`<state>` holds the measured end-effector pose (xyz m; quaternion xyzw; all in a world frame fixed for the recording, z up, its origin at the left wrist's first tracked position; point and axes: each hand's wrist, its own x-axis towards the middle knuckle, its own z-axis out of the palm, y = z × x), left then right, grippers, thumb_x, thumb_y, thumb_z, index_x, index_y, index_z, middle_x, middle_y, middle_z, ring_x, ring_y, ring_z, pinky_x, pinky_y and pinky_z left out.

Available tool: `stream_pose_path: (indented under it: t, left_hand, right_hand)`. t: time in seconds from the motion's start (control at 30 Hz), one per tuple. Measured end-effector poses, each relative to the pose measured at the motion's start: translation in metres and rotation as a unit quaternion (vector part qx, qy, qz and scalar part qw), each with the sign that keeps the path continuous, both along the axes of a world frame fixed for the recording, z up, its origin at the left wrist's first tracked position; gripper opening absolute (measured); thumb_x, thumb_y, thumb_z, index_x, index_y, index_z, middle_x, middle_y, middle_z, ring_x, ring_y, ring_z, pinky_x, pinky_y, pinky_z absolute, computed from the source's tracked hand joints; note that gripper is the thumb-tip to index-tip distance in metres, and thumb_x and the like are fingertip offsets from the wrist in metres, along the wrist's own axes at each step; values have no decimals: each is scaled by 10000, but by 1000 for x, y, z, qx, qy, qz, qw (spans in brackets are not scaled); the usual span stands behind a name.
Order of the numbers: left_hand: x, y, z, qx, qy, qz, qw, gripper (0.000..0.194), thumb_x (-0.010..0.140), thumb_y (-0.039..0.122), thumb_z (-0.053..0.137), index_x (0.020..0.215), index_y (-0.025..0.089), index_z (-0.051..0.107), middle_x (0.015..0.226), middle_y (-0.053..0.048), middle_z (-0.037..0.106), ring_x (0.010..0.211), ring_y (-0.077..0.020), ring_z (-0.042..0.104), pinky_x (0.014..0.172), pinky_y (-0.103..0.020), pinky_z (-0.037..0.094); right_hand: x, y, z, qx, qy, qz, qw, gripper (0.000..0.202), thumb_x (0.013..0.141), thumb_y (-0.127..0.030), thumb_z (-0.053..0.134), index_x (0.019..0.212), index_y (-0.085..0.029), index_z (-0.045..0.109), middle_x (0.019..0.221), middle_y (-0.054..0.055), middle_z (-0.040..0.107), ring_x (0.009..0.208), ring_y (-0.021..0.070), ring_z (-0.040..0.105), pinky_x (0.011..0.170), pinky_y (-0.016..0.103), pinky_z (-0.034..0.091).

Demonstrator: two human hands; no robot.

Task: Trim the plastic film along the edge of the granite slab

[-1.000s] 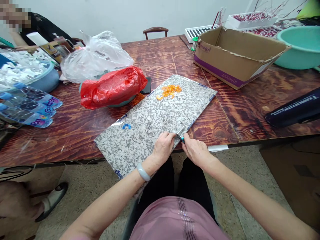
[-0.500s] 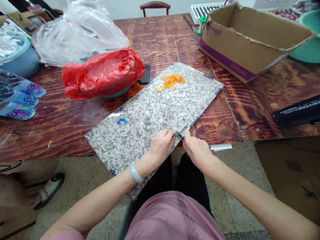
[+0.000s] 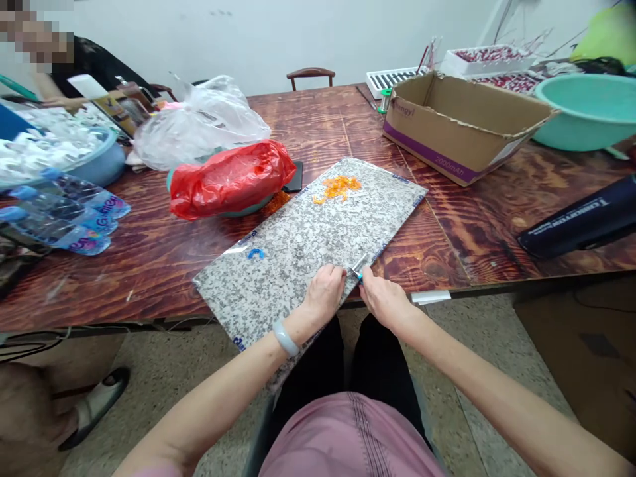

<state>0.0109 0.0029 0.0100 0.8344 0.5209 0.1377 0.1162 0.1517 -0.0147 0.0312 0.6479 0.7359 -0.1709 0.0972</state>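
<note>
My right hand is closed round a small razor-like tool, with a silver bar-shaped head and a bit of teal handle showing. The tool lies at the near edge of a grey speckled stone-look board. Close beside the tool's head, my left hand rests over the board with its fingers pinched together; whatever is between them is too small or hidden. Orange translucent pieces lie in a heap on the far part of the board. A blue curved piece sits on its left part.
A red plastic bag covers a bowl left of the board, with a phone beside it. Bottles and a blue basin stand left. To the right are a cardboard box, a green basin and a dark cylinder. Another person sits far left.
The camera view has tilted up, showing more of the wall and another person at the far left. Both hands stay together at the board's near edge, the tool still in the right.
</note>
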Motion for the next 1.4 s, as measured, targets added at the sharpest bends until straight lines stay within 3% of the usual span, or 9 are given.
stream_pose_path:
  t: [0.47,0.77,1.0,1.17,1.4]
  left_hand:
    - [-17,4,-2,3,-8,51,999,141,859,188,385,845,160,523,808,-53,544,788,-165,520,726,-300,439]
    - [-7,-8,0,4,-24,31,999,138,852,224,418,845,178,548,795,-34,574,773,-150,539,704,-271,438]
    - [1,-4,-2,3,-40,46,998,158,857,227,406,847,174,554,807,-40,572,790,-146,540,720,-271,439]
    - [-1,-2,-6,20,-39,34,998,171,862,217,393,829,177,556,794,-39,563,774,-147,527,701,-273,430]
    - [-4,-1,-11,29,-68,21,997,196,880,222,364,840,178,550,807,-40,560,784,-148,519,712,-273,425]
  right_hand:
    - [16,-24,-4,3,-28,23,999,146,912,-260,303,970,-146,374,767,89,625,733,227,638,566,258,401]
    - [9,-24,4,-13,-11,-4,1000,144,908,-250,318,975,-140,382,782,103,630,747,225,637,598,265,399]
    - [14,-25,-7,-1,26,-6,1000,168,905,-286,316,978,-153,389,793,86,627,734,222,628,563,256,353]
    - [43,-19,-9,17,69,10,997,247,911,-377,275,969,-179,412,753,60,617,717,198,610,564,244,314]
    - [106,5,-1,116,-53,-35,991,218,890,-336,294,963,-186,433,874,62,601,759,195,591,561,254,305]
